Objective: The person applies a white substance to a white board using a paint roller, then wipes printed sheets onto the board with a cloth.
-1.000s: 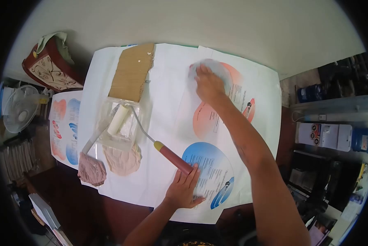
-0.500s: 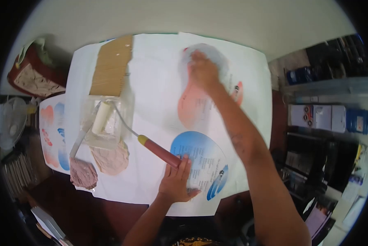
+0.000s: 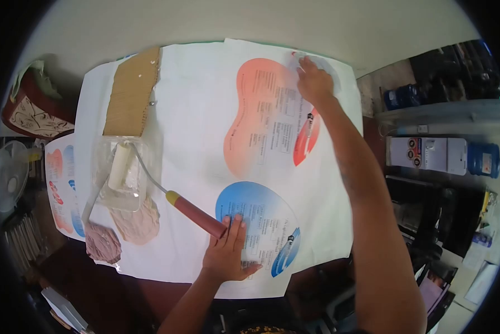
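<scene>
My left hand lies flat with fingers spread on the white printed sheet, over the lower part of a blue printed shape. The end of a paint roller's brown handle touches or lies beside its fingers. At the sheet's far right corner, my right hand presses a round grey cloth against the surface, its fingers bent over it. The cloth partly covers the edge of an orange printed shape. The white roller head rests in a clear plastic tray.
A torn cardboard piece lies behind the tray. Two crumpled cloths, one pinkish-brown and one beige, lie in front. Another printed sheet is at left. A fan stands farther left; shelves with blue containers line the right.
My right hand has slid the grey cloth rightward, off the orange shape's top, toward the sheet's far right corner. My left hand stays on the blue shape; the view has shifted slightly.
</scene>
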{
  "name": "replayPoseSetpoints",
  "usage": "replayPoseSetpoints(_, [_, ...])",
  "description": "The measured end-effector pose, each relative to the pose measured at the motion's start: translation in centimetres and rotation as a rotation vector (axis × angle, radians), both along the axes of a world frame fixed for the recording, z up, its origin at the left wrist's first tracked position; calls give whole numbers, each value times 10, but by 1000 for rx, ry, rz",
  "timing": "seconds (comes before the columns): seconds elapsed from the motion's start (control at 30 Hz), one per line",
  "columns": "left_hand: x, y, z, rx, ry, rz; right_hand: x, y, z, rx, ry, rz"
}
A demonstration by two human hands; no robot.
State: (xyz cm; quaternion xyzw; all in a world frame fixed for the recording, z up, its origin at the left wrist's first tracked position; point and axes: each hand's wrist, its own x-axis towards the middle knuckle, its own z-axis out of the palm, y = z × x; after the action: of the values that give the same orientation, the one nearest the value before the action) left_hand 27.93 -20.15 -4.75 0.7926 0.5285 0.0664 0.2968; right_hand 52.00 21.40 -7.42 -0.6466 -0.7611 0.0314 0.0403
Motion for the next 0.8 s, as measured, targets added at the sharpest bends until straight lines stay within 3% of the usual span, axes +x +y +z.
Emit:
replayPoseSetpoints(0.1, [2,3,3,32,2,-11,-7,-20,-8,77,135,-24])
replayPoseSetpoints(0.23, [-3,4,5,37,-12,-11,-27,-152,-8,70,108,158])
replayPoseSetpoints(0.33, [-2,7,2,50,-38,-18,-11,-119,-13,90,146,240])
replayPoseSetpoints(0.37, [-4,5,3,42,-42,-12,-7,-80,-17,47,79,185])
replayPoseSetpoints(0.4, [-6,3,3,46,-35,-13,-13,-46,-10,51,171,79])
replayPoseSetpoints(0.47, [-4,4,1,72,-35,-11,-26,15,-8,48,-1,21])
replayPoseSetpoints(0.57, [-3,5,6,45,7,-22,-30,-17,-4,-9,115,-4])
replayPoseSetpoints(0.67, [-4,6,6,55,29,-37,-14,-115,-13,128,14,172])
replayPoseSetpoints(0.8, [-4,3,1,18,-9,-19,23,-65,-7,-63,78,56])
